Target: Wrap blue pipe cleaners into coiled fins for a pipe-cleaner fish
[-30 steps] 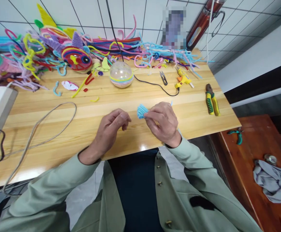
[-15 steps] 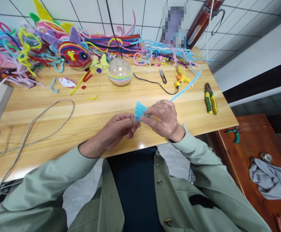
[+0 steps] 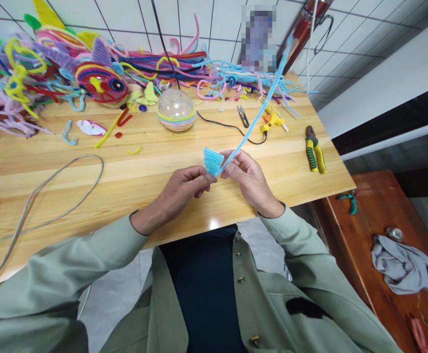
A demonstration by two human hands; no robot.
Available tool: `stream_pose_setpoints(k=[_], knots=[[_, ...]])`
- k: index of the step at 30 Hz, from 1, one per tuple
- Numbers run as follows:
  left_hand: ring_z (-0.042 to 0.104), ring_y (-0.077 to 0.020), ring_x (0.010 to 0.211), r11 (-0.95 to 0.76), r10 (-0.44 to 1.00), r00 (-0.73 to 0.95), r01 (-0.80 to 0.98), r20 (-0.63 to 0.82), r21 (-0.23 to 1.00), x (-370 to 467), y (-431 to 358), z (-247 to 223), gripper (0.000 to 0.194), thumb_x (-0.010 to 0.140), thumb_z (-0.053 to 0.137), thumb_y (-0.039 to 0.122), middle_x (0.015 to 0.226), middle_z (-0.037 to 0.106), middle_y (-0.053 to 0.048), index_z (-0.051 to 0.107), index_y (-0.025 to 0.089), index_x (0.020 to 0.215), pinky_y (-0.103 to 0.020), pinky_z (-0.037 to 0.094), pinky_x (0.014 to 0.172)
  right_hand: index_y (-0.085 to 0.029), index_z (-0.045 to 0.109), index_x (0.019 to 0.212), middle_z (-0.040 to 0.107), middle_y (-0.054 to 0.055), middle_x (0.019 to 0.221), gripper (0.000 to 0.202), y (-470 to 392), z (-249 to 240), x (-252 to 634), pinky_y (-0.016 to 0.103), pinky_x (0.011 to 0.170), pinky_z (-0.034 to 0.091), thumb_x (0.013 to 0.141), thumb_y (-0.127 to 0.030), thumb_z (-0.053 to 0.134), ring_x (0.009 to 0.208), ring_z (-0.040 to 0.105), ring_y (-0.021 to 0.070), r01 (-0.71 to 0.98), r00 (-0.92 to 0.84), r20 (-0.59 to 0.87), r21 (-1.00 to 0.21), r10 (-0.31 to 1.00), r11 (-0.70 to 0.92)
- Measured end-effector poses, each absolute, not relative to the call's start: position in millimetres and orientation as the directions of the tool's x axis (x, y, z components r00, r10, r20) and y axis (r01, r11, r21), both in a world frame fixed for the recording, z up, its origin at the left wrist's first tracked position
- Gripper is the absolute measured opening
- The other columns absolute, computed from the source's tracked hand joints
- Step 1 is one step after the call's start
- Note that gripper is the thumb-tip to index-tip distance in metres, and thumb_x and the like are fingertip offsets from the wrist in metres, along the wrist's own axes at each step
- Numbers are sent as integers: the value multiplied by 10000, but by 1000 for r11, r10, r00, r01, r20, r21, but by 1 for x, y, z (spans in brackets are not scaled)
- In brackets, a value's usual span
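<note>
A small fan-shaped piece of light-blue pipe cleaner (image 3: 213, 161), folded in close rows, is pinched at its lower edge by my left hand (image 3: 189, 182). From that piece a long loose tail of blue pipe cleaner (image 3: 255, 119) runs up and to the right over the table. My right hand (image 3: 246, 174) has its thumb and fingers closed on this tail close to the folded rows. Beyond the hands sits a clear ball with coloured bands (image 3: 177, 110). The tips of my left fingers are partly hidden behind the piece.
Along the wall lie heaped pipe cleaners (image 3: 184, 66) and a colourful fish-like figure (image 3: 101, 83). To the right are small snips (image 3: 242, 116), a yellow glue gun (image 3: 272, 119) and green-yellow pliers (image 3: 315, 149). A grey cable (image 3: 85, 196) loops across the left side.
The tail of the pipe cleaner has swung upward, and my right hand has turned and shifted its grip onto it. The view has shifted slightly to the right.
</note>
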State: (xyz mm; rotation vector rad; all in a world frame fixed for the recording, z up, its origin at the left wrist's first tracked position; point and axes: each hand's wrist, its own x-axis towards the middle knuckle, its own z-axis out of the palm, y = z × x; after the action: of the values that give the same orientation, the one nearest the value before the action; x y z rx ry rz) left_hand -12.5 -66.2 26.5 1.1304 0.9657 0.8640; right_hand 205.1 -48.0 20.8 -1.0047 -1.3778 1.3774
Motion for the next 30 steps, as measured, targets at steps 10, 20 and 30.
stream_pose_setpoints(k=[10, 20, 30], knots=[[515, -153, 642, 209, 897, 399, -3, -191, 978, -11, -59, 20, 310, 960, 724, 409, 692, 602, 0, 687, 217, 719, -322, 405, 649, -237, 710, 969, 675, -63, 756, 472, -43, 12, 198, 276, 687, 566, 839, -606, 973, 666, 624, 112, -132, -232, 32, -991, 972, 1], [424, -134, 599, 119, 927, 345, 107, -149, 987, -8, -55, 22, 317, 856, 711, 407, 622, 529, 29, 554, 232, 645, -305, 338, 599, -255, 756, 1119, 684, -57, 810, 498, -40, 8, 197, 280, 674, 587, 844, -613, 967, 680, 622, 112, -79, -201, 8, -997, 980, -8], [410, -140, 601, 127, 935, 322, 91, -150, 988, -7, -48, 16, 205, 798, 649, 319, 602, 513, 44, 552, 243, 634, -309, 353, 602, -264, 795, 953, 733, -30, 811, 383, -44, 6, 201, 319, 716, 609, 912, -627, 907, 693, 660, 138, 4, 18, 141, -990, 990, 141]])
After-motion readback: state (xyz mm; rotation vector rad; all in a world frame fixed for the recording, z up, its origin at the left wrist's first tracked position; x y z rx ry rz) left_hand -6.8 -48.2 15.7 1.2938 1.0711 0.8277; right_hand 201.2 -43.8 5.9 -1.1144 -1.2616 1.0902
